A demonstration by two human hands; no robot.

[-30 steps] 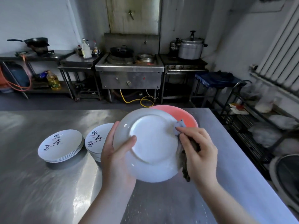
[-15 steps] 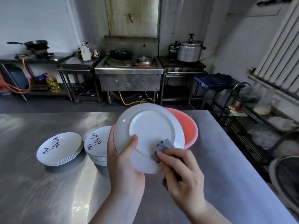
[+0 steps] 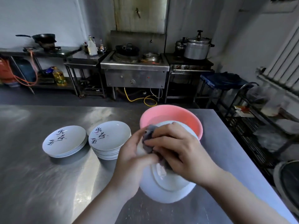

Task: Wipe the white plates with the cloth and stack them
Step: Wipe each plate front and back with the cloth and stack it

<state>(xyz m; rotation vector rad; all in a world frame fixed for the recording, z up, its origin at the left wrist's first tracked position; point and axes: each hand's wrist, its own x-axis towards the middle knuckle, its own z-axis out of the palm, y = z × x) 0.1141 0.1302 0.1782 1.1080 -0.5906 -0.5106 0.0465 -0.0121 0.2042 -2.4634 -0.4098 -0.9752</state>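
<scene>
Two stacks of white plates sit on the steel table (image 3: 48, 183): a lower stack (image 3: 64, 142) at far left and a taller stack (image 3: 109, 139) just beside it, each topped by a plate with brush-script lettering. A third plate, the held plate (image 3: 168, 186), is up off the table in front of the person, turned so its underside and foot ring face the camera. The step in hand looks like the wiping of this plate's back.

The left hand (image 3: 132, 160) grips the held plate at its left edge, fingers curled behind the rim and thumb across the near face. The right hand (image 3: 179, 152) lies over the plate's upper half with its fingers bent round a bunched grey cloth (image 3: 149, 136), pressing it against the plate. The cloth sits between the two hands, partly tucked under the right fingers, with a pale corner hanging down onto the foot ring.

Behind the plate, touching or just beyond its upper edge, stands a pink basin (image 3: 171, 115); whether it holds anything cannot be told.

Judging by the layout, the next move calls for finishing the pass across the underside, then carrying the plate left and setting it face-up on one of the stacks; which stack is the wiped one cannot be told.
</scene>
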